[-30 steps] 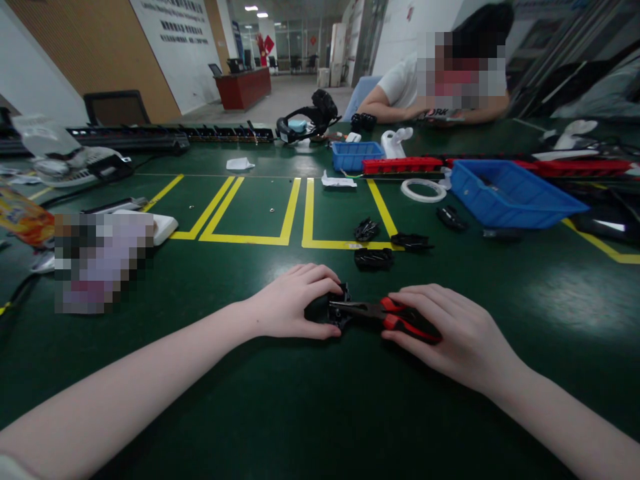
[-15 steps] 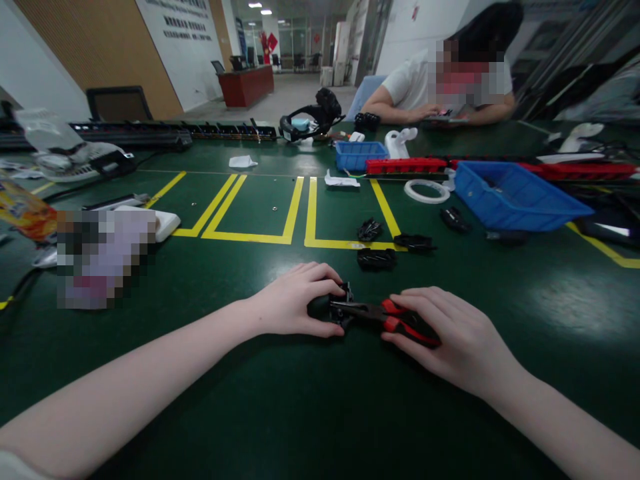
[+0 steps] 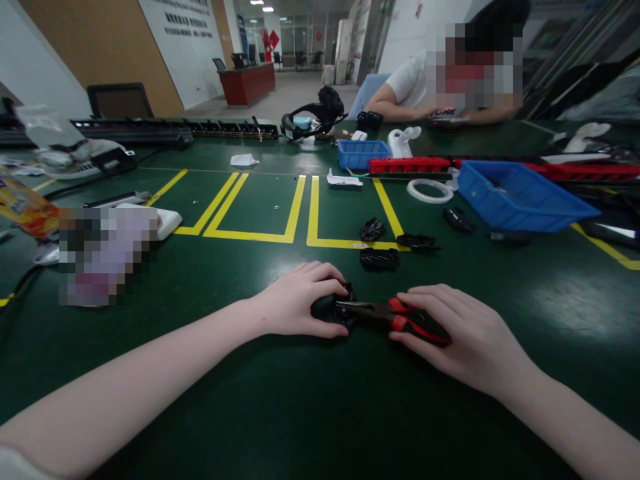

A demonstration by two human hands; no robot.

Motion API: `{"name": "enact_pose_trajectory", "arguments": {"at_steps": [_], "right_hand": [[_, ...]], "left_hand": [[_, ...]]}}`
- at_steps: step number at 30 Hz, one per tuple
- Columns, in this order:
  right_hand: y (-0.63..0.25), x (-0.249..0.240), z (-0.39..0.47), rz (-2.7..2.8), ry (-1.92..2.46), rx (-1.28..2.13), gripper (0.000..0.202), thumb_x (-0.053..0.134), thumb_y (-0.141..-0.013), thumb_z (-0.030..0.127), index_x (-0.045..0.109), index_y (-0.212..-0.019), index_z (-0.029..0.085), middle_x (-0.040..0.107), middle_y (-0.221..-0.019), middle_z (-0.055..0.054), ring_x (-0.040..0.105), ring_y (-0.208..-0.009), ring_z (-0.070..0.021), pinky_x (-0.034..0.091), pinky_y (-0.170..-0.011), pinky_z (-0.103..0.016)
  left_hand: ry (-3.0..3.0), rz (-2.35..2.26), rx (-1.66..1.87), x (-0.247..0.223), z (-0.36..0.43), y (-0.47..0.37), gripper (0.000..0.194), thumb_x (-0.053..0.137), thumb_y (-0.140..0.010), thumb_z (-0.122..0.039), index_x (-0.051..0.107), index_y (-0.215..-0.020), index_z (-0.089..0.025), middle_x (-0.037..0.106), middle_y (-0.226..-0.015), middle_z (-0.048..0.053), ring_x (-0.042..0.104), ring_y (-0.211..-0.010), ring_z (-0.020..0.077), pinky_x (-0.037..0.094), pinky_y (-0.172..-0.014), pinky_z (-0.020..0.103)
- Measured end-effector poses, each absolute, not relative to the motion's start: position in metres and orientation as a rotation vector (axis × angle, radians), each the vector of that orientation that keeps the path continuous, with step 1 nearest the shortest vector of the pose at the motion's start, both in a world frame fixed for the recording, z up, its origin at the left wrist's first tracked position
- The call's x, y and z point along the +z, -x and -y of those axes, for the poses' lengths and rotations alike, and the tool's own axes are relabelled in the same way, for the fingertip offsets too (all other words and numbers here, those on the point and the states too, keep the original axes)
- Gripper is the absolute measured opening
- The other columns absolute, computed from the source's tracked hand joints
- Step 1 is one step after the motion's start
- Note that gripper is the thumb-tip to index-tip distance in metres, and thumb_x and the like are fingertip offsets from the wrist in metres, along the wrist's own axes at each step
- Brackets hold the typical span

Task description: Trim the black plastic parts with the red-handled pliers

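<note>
Drawn slightly to the right since half a second ago, the right hand (image 3: pixel 463 330) has carried the red-handled long-nose pliers (image 3: pixel 381 310) with it. Its fingers and thumb are clamped around the grips. Left of it, the left hand (image 3: pixel 300 300) pinches a small black plastic part (image 3: pixel 352 319) between thumb and fingers, low over the green tabletop (image 3: pixel 320 413). The plier tips reach into that part (whether they bite on it, I cannot tell). Just beyond lie a ribbed black piece (image 3: pixel 380 259) and a black cluster (image 3: pixel 373 229), near yellow tape (image 3: pixel 345 243).
</note>
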State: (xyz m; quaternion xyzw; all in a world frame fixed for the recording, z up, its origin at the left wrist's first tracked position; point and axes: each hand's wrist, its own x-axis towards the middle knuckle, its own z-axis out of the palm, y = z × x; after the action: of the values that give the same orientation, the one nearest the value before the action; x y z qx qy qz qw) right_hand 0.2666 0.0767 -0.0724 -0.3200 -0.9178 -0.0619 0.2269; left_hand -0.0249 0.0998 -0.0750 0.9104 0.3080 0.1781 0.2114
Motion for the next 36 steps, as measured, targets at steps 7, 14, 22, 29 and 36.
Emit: {"name": "enact_pose_trajectory", "arguments": {"at_steps": [7, 14, 22, 29, 36], "right_hand": [[-0.2645, -0.0786, -0.0738, 2.525, 0.918, -0.117, 0.034, 0.062, -0.09, 0.039, 0.059, -0.114, 0.015, 0.07, -0.101, -0.013, 0.068, -0.086, -0.022, 0.059, -0.07, -0.035], [-0.2635, -0.0802, -0.0733, 2.516, 0.91, -0.182, 0.035, 0.061, -0.091, 0.04, 0.059, -0.114, 0.014, 0.07, -0.101, -0.013, 0.068, -0.086, -0.0225, 0.057, -0.068, -0.035], [-0.268, -0.0813, -0.0758, 2.511, 0.93, -0.218, 0.042, 0.064, -0.088, 0.042, 0.059, -0.119, 0.013, 0.07, -0.104, -0.014, 0.067, -0.089, -0.024, 0.054, -0.071, -0.036], [-0.2675, -0.0801, -0.0772, 2.541, 0.96, -0.205, 0.04, 0.063, -0.088, 0.046, 0.062, -0.111, 0.014, 0.069, -0.099, -0.013, 0.066, -0.083, -0.0232, 0.052, -0.067, -0.036], [-0.2662, -0.0774, -0.0772, 2.525, 0.94, -0.179, 0.034, 0.061, -0.089, 0.044, 0.061, -0.107, 0.015, 0.069, -0.096, -0.011, 0.066, -0.081, -0.0217, 0.053, -0.066, -0.034]], "left_hand": [[-2.505, -0.84, 0.528, -0.0771, -0.1012, 0.0256, 0.045, 0.074, -0.082, -0.047, 0.065, -0.116, -0.019, 0.06, -0.126, 0.011, 0.057, -0.114, 0.0286, 0.048, -0.096, 0.047], [-2.507, -0.854, 0.526, -0.076, -0.1002, 0.025, 0.044, 0.074, -0.081, -0.046, 0.064, -0.116, -0.02, 0.06, -0.125, 0.01, 0.057, -0.114, 0.029, 0.048, -0.095, 0.046], [-2.541, -0.857, 0.49, -0.0755, -0.0995, 0.0245, 0.042, 0.072, -0.08, -0.045, 0.062, -0.111, -0.019, 0.06, -0.122, 0.01, 0.056, -0.11, 0.0277, 0.048, -0.093, 0.044], [-2.57, -0.861, 0.449, -0.0732, -0.0985, 0.024, 0.041, 0.07, -0.079, -0.044, 0.06, -0.11, -0.019, 0.059, -0.12, 0.009, 0.056, -0.107, 0.0274, 0.049, -0.091, 0.043], [-2.614, -0.858, 0.43, -0.0752, -0.0981, 0.025, 0.063, 0.068, -0.081, -0.047, 0.05, -0.134, -0.018, 0.056, -0.127, 0.011, 0.054, -0.114, 0.0286, 0.047, -0.098, 0.045]]}}
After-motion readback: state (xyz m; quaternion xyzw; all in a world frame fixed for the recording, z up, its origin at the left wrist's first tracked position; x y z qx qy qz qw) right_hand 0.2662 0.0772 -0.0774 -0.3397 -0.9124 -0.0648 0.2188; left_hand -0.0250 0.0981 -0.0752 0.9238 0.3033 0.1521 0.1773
